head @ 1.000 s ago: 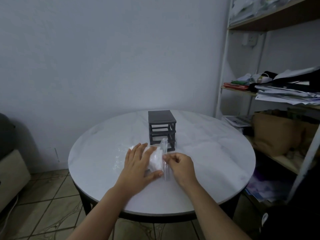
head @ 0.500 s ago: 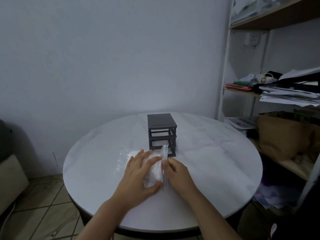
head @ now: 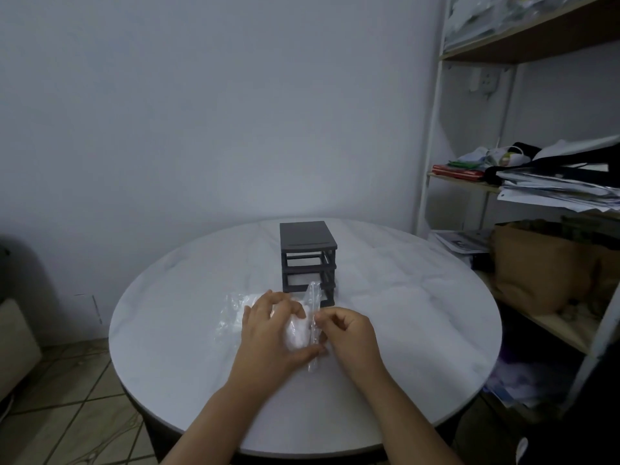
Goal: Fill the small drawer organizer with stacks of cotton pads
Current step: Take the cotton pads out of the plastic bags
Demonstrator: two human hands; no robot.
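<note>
compared with half a second ago, the left hand (head: 268, 333) no longer lies flat on the clear plastic bag (head: 235, 310). its fingers (head: 285, 302) are now arched and curled over the bag, with the thumb hooked along the near edge, so it grips the bag. the right hand (head: 349, 333) stays where it was, its fingers (head: 327, 318) together and pinching the bag's upright sealing strip. the drawer organizer (head: 307, 260) has not moved.

a plain, matte, pale wall (head: 201, 129) fills the background. the round table (head: 402, 313) has a smooth white top with faint grey marble veining and a dark base. the floor (head: 67, 414) is beige tile with patterned lines. on the right stands a white-framed shelving unit (head: 432, 146) with wooden boards, holding loose papers (head: 553, 193) and a crumpled brown paper bag (head: 536, 266).

the organizer is a small, dark grey, boxy plastic frame with three open slots and a flat lid, set near the table's middle, just behind the hands. the bag is thin, crinkled and see-through, lying on the table in front of the organizer. inside it, the cotton pads (head: 295, 333) show as a soft white mass between the two hands.
</note>
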